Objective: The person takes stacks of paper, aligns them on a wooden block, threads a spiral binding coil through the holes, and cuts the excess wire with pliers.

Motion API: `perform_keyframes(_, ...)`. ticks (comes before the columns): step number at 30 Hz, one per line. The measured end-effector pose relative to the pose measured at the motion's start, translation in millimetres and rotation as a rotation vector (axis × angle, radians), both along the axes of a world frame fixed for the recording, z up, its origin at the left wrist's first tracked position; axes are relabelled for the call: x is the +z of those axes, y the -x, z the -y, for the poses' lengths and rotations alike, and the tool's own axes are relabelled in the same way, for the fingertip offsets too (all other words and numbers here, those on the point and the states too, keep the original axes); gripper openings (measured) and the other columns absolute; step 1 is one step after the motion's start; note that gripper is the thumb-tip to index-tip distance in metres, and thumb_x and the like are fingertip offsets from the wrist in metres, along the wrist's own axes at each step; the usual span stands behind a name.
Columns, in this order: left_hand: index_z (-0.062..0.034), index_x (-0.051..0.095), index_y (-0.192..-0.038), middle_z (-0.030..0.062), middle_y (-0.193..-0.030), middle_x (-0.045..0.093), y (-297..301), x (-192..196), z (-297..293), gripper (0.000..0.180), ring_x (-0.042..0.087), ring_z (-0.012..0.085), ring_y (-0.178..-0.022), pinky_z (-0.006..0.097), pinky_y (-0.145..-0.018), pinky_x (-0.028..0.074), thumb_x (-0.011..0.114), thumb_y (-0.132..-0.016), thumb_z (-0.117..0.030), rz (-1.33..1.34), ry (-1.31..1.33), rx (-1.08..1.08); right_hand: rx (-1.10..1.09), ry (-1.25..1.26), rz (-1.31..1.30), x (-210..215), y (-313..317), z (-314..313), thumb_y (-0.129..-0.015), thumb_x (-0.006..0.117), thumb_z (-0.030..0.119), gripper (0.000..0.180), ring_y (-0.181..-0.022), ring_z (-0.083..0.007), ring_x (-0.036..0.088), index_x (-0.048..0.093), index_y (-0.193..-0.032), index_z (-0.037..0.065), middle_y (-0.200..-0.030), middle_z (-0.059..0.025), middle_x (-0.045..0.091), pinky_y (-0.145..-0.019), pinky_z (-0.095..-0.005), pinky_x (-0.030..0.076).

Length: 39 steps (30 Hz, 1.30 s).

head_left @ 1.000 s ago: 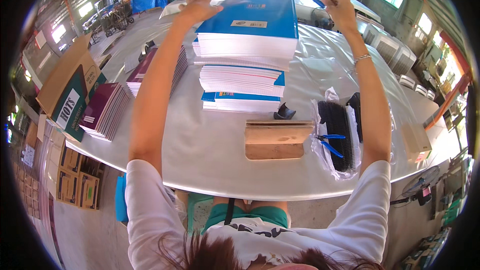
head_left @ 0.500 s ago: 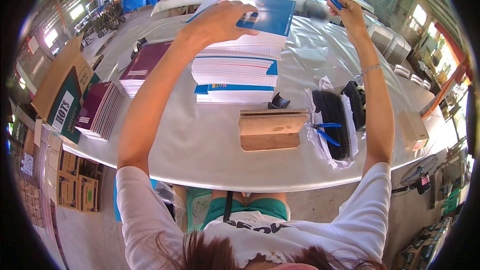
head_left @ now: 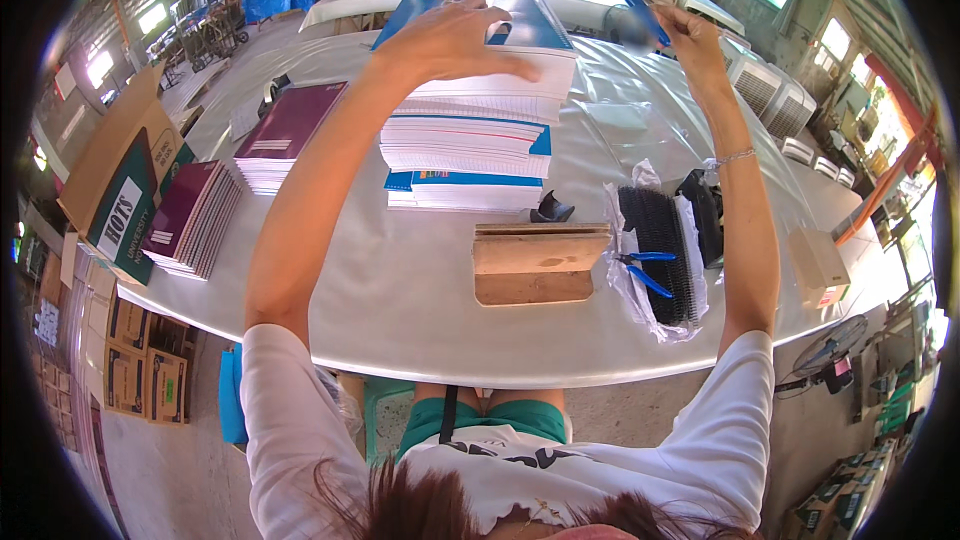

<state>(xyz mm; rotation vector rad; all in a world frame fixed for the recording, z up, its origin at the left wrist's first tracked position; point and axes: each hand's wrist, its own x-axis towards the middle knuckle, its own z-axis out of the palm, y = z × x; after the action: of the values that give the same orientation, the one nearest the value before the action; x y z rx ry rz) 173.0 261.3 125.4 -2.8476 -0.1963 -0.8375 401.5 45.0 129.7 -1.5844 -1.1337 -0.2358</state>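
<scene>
My left hand (head_left: 445, 42) is spread over the far end of a tall stack of blue-covered notebooks (head_left: 465, 147). Its fingers and thumb are apart, at the top notebook's blue cover (head_left: 540, 22). Raised to the right of that stack, my right hand (head_left: 692, 38) pinches a thin blue notebook (head_left: 632, 2), seen nearly edge-on and blurred. A wooden holder (head_left: 540, 265) and a small black curved piece (head_left: 552, 208) sit nearer to me. Blue-handled cutters (head_left: 650, 273) rest on black spiral binding coils (head_left: 660, 240) in white wrapping.
Maroon notebooks stand in one stack (head_left: 290, 135) and a leaning group (head_left: 195, 215) at the left, beside an open carton (head_left: 115, 190). A black device (head_left: 705, 215) lies right of the coils. A small carton (head_left: 820, 268) sits near the table's (head_left: 400, 310) right edge.
My right hand has shifted slightly lower with the blue notebook. My left hand's thumb reaches further right, and more of the top cover's far left part shows.
</scene>
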Motion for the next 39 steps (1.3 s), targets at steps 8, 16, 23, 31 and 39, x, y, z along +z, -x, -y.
perform_keyframes(8, -0.0057, 0.061, -0.118, 0.0198, -0.125, 0.056, 7, -3, 3, 0.066, 0.055, 0.0374, -0.112, 0.043, -0.097, 0.042, 0.068, -0.073, -0.055, 0.032, 0.027, -0.131, 0.083, -0.048, -0.100, -19, -11, -3, -0.089, 0.063, 0.014, 0.017, -0.068, -0.0068, 0.052, 0.067, -0.094, -0.001, -0.077, -0.0009, 0.061, -0.066, -0.0213, 0.043)
perform_keyframes(16, -0.0125, 0.069, -0.106, 0.0113, -0.122, 0.061, 13, -5, 6, 0.053, 0.058, 0.0325, -0.108, 0.040, -0.094, 0.044, 0.067, -0.074, -0.055, 0.108, 0.062, -0.128, 0.077, -0.021, -0.150, -26, -5, -4, -0.083, 0.053, -0.003, 0.027, -0.071, -0.0105, 0.058, 0.065, -0.106, -0.006, -0.086, -0.0064, 0.066, -0.067, -0.0222, 0.048)
perform_keyframes(23, -0.0155, 0.070, -0.108, 0.0131, -0.106, 0.067, 5, 1, -31, 0.052, 0.063, 0.0311, -0.097, 0.039, -0.088, 0.048, 0.059, -0.081, -0.058, 0.111, 0.104, -0.327, 0.125, -0.021, -0.144, -18, 14, -2, -0.088, 0.061, 0.014, 0.018, -0.069, -0.0073, 0.053, 0.067, -0.096, -0.001, -0.080, -0.0017, 0.062, -0.066, -0.0210, 0.043)
perform_keyframes(31, -0.0091, 0.064, -0.118, 0.0146, -0.102, 0.066, 4, 15, -43, 0.055, 0.061, 0.0265, -0.091, 0.036, -0.083, 0.045, 0.049, -0.090, -0.055, 0.434, 0.391, -0.151, 0.176, -0.132, -0.232, 4, 26, -33, -0.083, 0.063, 0.007, 0.016, -0.065, -0.0095, 0.054, 0.068, -0.094, -0.004, -0.074, -0.0031, 0.061, -0.061, -0.0228, 0.044)
perform_keyframes(39, 0.0016, 0.057, -0.118, 0.0254, -0.092, 0.060, 81, 77, -159, 0.047, 0.058, 0.0340, -0.088, 0.042, -0.077, 0.045, 0.045, -0.097, -0.039, 0.972, -0.137, 0.132, -0.096, -0.007, 0.195, 11, 52, -92, -0.083, 0.064, 0.015, 0.020, -0.071, -0.0144, 0.060, 0.071, -0.094, -0.001, -0.080, -0.0056, 0.068, -0.069, -0.0276, 0.049)
